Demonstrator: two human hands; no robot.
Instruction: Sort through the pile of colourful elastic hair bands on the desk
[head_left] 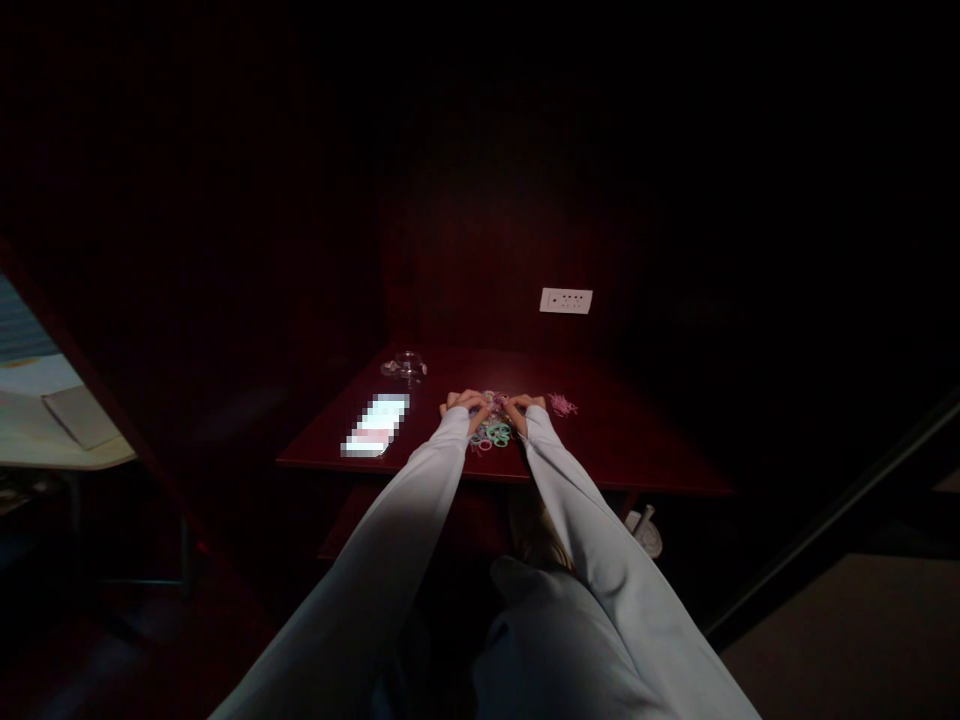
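Reaching over a dark red desktop (622, 455) in pale long sleeves (570, 490), with left hand (466, 400) and right hand (525, 401) close together, fingers bent inward and narrowly gathered; cannot tell a firm grip from mere touch. Directly beneath and between both hands, near the front edge, a loose heap of coloured loops (493, 436), mint green and pink clearest among them. Just right of the right hand, a small tangle of pink strands (562, 404). Left of the left hand, a bright, pixelated slab (375, 425), lying aslant; beyond it, a clear container (409, 365). Just past the fingers, a faint sheen on the desktop, fading into deep shadow well to the right. Ahead of the hands, a dark red back panel (457, 270), bearing a white socket plate (566, 300) slightly to the right. Far left of the hands, past a dark partition (225, 350), a pale table (90, 458) with a box (82, 415) on top. Below the desktop, right of the right hand, a white object (646, 535), too dim to name. Far right, a dark slanting edge (810, 545).
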